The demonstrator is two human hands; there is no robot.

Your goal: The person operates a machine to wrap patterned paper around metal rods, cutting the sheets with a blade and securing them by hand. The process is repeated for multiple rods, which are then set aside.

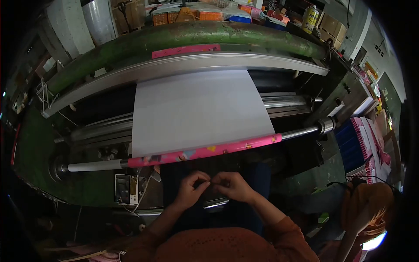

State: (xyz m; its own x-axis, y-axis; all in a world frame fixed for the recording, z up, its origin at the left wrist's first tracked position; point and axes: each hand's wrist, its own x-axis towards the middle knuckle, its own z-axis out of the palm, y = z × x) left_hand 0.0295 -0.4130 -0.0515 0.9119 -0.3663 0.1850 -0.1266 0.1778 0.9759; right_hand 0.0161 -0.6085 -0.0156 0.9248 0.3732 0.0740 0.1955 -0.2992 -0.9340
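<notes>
The sheet (pixel 196 109) is lying across the middle of the machine (pixel 39 144), running from the long curved bar (pixel 183 63) at the far side down to the roll (pixel 205 151) at the near edge. The roll is sitting on a shaft (pixel 305 130) reaching out past it to left and right. Just before the roll, the left hand (pixel 190 191) and right hand (pixel 234 185) are meeting fingertip to fingertip over the person's lap. Boxes (pixel 209 13) are standing behind the machine. Stacked sheets (pixel 362 144) are lying off the machine's right end.
</notes>
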